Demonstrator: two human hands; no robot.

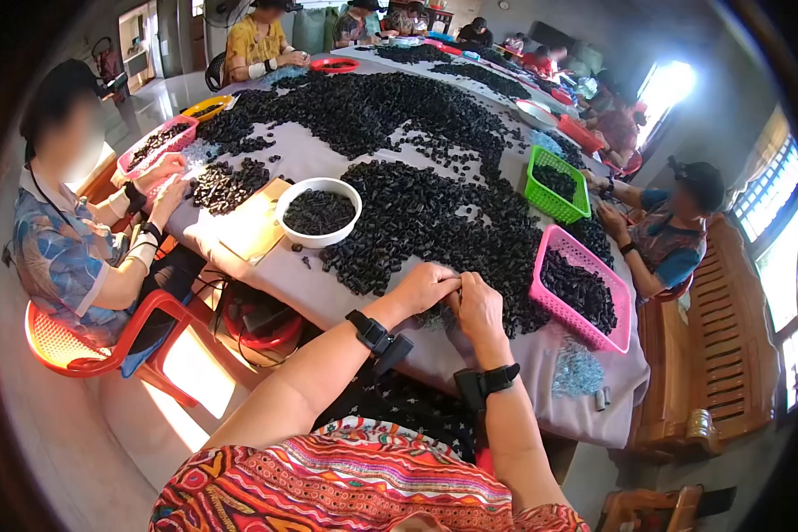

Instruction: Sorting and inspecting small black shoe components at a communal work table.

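My left hand [426, 285] and my right hand [479, 306] meet fingertip to fingertip at the near edge of a big heap of small black parts [426, 213] on a grey cloth-covered table [301, 160]. The fingers of both hands are curled together, pinching something small that I cannot make out. Each wrist wears a black strap. A pink basket [625, 306] half full of black parts sits just right of my right hand. A white bowl [321, 190] of the same parts stands to the left, farther back.
A green basket [541, 195] stands behind the pink one. A person on a red chair [71, 346] works at the left side, another sits at the right, several more at the far end. A wooden bench [709, 355] is on the right.
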